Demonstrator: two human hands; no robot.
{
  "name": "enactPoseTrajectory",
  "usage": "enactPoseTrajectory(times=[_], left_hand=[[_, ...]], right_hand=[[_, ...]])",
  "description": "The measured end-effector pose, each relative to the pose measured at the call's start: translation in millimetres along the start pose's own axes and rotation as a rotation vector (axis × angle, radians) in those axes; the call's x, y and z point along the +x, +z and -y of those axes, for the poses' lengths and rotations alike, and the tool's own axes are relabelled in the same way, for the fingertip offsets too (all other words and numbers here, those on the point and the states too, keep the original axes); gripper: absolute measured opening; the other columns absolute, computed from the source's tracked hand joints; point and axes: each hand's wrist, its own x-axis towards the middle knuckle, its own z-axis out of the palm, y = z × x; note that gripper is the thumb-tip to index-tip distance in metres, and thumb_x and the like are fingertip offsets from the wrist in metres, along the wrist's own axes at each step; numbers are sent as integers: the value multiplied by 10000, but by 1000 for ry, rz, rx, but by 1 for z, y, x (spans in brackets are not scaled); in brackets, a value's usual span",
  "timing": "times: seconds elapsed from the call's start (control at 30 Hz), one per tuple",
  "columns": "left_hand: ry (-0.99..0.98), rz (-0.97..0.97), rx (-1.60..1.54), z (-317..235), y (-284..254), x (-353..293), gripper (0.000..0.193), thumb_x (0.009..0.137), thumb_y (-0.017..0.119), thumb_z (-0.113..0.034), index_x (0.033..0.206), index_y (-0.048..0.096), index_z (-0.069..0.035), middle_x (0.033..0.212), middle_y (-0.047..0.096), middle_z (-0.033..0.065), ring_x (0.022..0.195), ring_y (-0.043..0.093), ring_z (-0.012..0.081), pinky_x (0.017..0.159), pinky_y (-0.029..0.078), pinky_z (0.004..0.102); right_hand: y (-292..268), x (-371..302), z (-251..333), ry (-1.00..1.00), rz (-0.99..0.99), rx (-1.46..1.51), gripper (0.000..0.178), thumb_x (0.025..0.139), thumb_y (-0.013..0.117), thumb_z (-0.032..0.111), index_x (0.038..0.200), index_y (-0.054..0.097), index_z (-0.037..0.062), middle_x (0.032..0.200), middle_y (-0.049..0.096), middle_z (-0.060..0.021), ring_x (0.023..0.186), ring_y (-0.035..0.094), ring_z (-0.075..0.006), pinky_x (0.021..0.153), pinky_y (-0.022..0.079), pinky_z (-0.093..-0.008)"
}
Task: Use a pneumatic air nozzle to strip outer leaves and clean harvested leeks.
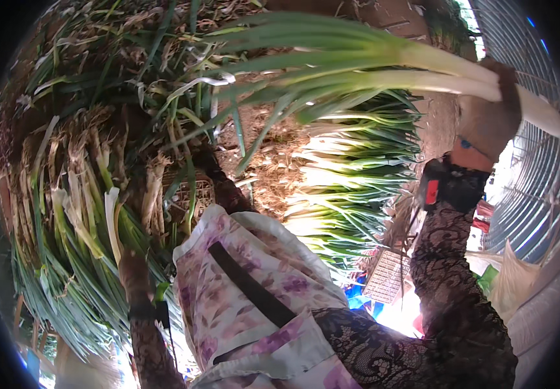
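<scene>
High at the right, my right hand (487, 120) is closed round the white stems of a few long green onions (423, 58). Their green leaves fan out leftward across the top of the view. Low on the left, my left hand (135, 275) is at the edge of a heap of untrimmed green onions (66, 259) with dry brown outer skins. Its fingers seem wrapped round one pale stalk (112, 220) that sticks up from it; they are partly in shadow. Between the hands, a row of cleaned green onions (351, 175) lies on the ground, white ends to the left.
Stripped leaves and peelings (118, 58) cover the ground at the upper left. Dry brown litter (267, 149) lies beside the row. A pale plastic crate (387, 275) stands past the row's near end. A ribbed wall (526, 168) curves along the right, with a pale sack (517, 275) below.
</scene>
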Motion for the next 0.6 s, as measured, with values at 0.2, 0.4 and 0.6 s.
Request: enactPoseTrajectory(times=[0.2, 0.4, 0.6], left_hand=[[-74, 69, 101, 100, 12, -34, 247, 901, 535, -220, 1055, 637, -56, 912, 677, 253, 906, 647, 448, 729, 517, 487], [-63, 96, -91, 113, 55, -22, 215, 876, 559, -197, 1026, 651, -72, 899, 681, 242, 866, 677, 405, 722, 529, 459], [-65, 147, -199, 89, 67, -27, 189, 828, 622, -131, 978, 663, -23, 870, 696, 140, 810, 652, 187, 713, 517, 342]], right_hand=[[-10, 51, 11, -560, -145, -671, 193, 907, 635, 178, 1094, 674, 147, 1025, 654, -125, 949, 644, -292, 875, 530, -395], [-167, 166, -150, -805, 303, -2180, 495, 850, 697, 227, 1285, 538, 55, 1227, 561, -199, 1118, 577, -341, 966, 473, -440], [-168, -3, -272, 302, 257, -1356, 808, 765, 742, 293, 1425, 372, 11, 1446, 357, -293, 1335, 368, -442, 1100, 357, -469]])
